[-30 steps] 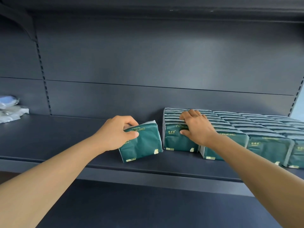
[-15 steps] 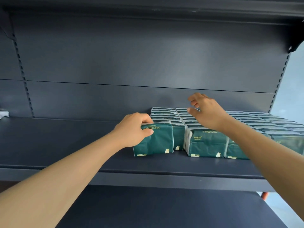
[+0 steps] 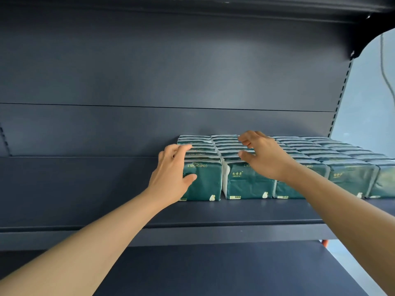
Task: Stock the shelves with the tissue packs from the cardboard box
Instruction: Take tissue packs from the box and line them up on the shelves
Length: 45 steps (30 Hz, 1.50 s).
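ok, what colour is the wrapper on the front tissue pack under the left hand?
Dark green plastic-wrapped tissue pack with pale lettering; head view.

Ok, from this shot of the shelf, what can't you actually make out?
- Cardboard box: not in the head view at all.
- Left edge of the front tissue pack: covered by the left hand.
- Packs under the right hand: tops hidden by palm and forearm.
- Row's right end: cut off by the frame edge.
- Small print on the fronts: too small to read.
- Back rows: only top edges show.
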Motion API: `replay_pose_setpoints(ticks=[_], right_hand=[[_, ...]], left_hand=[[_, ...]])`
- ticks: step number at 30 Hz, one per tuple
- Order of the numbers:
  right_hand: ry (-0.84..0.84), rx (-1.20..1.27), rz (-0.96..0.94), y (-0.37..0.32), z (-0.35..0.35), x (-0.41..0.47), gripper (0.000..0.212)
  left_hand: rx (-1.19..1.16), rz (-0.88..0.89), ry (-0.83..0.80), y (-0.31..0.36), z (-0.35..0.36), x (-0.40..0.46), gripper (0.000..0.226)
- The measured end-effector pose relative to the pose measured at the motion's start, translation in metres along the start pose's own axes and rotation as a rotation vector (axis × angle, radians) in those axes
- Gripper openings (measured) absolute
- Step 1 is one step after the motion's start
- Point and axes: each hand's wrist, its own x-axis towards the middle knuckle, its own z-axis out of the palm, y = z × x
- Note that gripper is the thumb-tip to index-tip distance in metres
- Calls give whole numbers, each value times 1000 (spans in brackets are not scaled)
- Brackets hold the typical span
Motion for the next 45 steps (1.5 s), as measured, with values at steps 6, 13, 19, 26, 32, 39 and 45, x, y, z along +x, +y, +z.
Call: replay_pose_setpoints(ticks=[6,13,19,26,32,39,45], right_hand=[[-175,-23,28,11,-7,-7,72],[-296,-132,20,22,7,-11,88],[-251,-197,-31,28,17,-10,73],[-200,-255,-37,27,22,-11,66],[-184,-268,-33,25,23,-11,66],[-200,-213,-22,23,18,-14,70],[-169,-97,-5,13,-1,-16,74]], left_hand=[[-57,-99,-93,-9,5,-6,85],[-25,-129,-107,-4,9,-3,78],[-7,-133,-109,-6,9,-2,73],[-24,-130,-92,-7,9,-2,71],[2,-133,-77,-4,10,-3,68],[11,-172,-90,-3,7,-5,76],[-38,-172,-85,2,-9,-3,75]])
